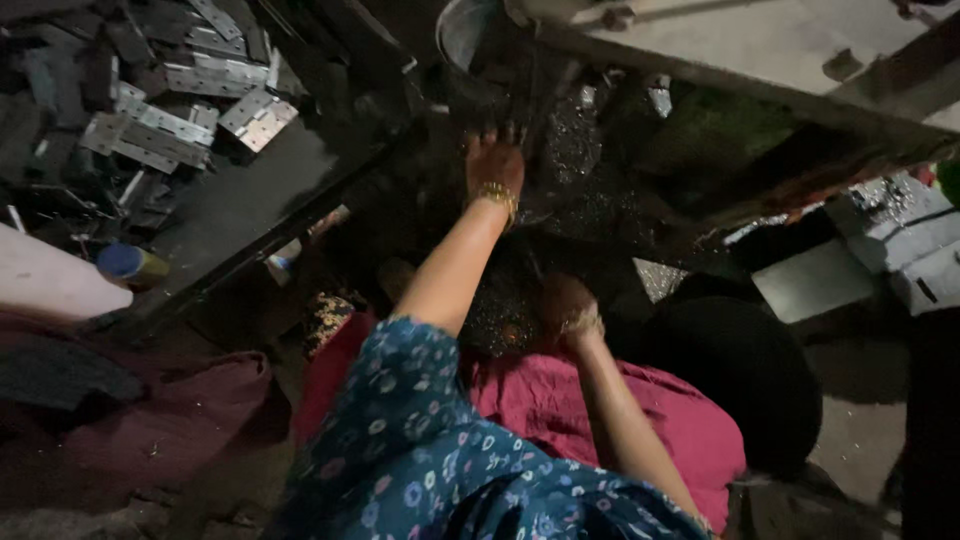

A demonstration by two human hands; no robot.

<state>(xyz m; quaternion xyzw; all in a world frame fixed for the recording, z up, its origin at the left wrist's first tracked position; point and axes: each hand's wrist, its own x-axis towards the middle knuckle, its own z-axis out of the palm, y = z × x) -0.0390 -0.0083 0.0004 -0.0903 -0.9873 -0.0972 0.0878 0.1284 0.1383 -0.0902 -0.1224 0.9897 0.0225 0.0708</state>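
My left hand (495, 162) reaches far forward, palm down and fingers spread, onto a dark surface strewn with small shiny metal bits (575, 150). Gold bangles (497, 194) circle its wrist. My right hand (565, 303) is closer to me, curled low over more glittering metal bits (495, 318); the dark hides whether it holds anything. A pink cloth (560, 400) lies across my lap, under a blue flowered sleeve (410, 440).
A heap of flat metal hinges (165, 125) fills the top left on a dark tray (250, 200). A metal bowl (462, 30) stands at the top, a pale slab (760, 40) beside it. Grey blocks (905, 245) sit at right, a black round mass (745, 375) near my right arm.
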